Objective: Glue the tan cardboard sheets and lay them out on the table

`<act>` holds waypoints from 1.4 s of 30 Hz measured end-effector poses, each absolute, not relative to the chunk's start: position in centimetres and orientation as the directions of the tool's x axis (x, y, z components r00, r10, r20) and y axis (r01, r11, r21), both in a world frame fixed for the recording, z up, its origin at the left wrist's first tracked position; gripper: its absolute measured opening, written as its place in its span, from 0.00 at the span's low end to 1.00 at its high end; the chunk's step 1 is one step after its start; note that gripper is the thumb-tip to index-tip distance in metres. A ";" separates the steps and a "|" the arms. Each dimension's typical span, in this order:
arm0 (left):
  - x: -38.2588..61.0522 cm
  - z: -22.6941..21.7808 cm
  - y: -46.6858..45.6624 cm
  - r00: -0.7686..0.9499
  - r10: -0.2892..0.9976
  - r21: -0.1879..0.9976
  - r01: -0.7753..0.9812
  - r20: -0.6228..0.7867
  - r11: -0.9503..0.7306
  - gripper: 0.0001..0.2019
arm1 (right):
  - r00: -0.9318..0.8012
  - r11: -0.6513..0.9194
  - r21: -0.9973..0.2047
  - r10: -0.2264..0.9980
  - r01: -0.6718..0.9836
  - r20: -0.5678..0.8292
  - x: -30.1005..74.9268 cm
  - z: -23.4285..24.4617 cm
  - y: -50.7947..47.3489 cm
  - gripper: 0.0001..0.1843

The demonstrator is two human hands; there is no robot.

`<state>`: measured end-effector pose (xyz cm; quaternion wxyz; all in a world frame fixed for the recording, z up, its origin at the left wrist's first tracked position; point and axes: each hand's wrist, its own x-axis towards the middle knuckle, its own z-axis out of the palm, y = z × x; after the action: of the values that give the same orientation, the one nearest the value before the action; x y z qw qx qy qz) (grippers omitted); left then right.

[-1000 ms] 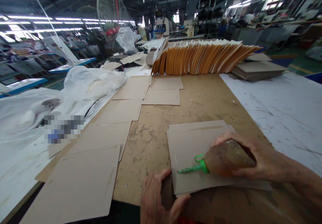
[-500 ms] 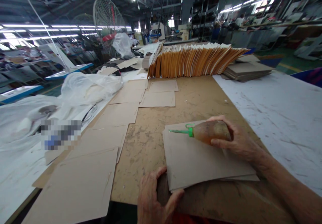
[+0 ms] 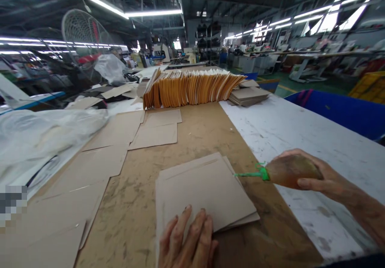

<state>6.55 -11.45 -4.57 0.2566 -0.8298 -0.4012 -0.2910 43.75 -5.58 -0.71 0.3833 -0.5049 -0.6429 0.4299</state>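
My right hand (image 3: 327, 179) is wrapped round an amber glue bottle (image 3: 293, 171) with a green nozzle. The bottle lies sideways in the air to the right of a small stack of grey-brown cardboard sheets (image 3: 204, 195), its tip pointing left near the stack's edge. On the lower left of that stack rests my left hand (image 3: 189, 240), palm down with fingers stretched out. A thin line of glue or a crease runs along the top sheet's far edge. More cardboard sheets (image 3: 87, 167) overlap in a row to the left.
A long row of upright orange-brown pieces (image 3: 192, 87) stands at the back of the table. Beside it lies a pile of cardboard (image 3: 249, 95). Clear plastic wrap (image 3: 51, 135) covers the left side; a blue bin (image 3: 339, 111) stands at the right.
My right hand has carried the bottle from above the stack to its right side. My left hand has moved from the stack's corner to lie flat on top. The view has turned right.
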 end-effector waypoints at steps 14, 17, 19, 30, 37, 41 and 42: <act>6.6 -4.0 -10.5 0.686 0.496 -0.370 0.716 0.533 -0.592 0.14 | -0.431 0.215 -0.866 0.902 0.452 -0.001 44.3 0.2 -5.0 0.26; 6.4 -4.1 -10.2 0.677 0.498 -0.346 0.720 0.542 -0.601 0.14 | -0.490 0.214 -0.856 0.870 0.470 -0.052 44.8 1.0 -5.3 0.23; 6.4 -4.1 -10.0 0.675 0.505 -0.331 0.720 0.537 -0.610 0.14 | -0.470 0.203 -0.869 0.882 0.452 -0.038 44.3 1.3 -5.0 0.22; 3.9 -2.8 -10.6 0.406 0.656 0.046 0.829 0.636 -0.558 0.13 | 0.072 0.180 -0.971 0.983 -0.159 0.171 39.7 -1.4 -2.6 0.20; -1.2 -0.7 -5.8 -0.339 0.939 0.672 0.708 0.056 0.216 0.21 | 0.189 0.026 -0.892 0.980 -0.450 -0.067 38.0 -2.9 -2.8 0.19; -0.9 0.0 -3.5 -0.152 0.955 0.672 0.683 -0.254 0.287 0.20 | 0.184 -0.058 -0.891 0.971 -0.449 -0.156 37.4 -2.7 -3.1 0.15; -0.7 0.1 -3.2 -0.116 0.947 0.684 0.666 -0.300 0.298 0.20 | 0.193 -0.052 -0.893 0.969 -0.446 -0.153 37.4 -2.7 -3.1 0.15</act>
<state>-0.68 -3.24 0.09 -0.3597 -0.5591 -0.7210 -0.1954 37.40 -3.09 -2.69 0.6252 -0.4536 -0.2882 0.5660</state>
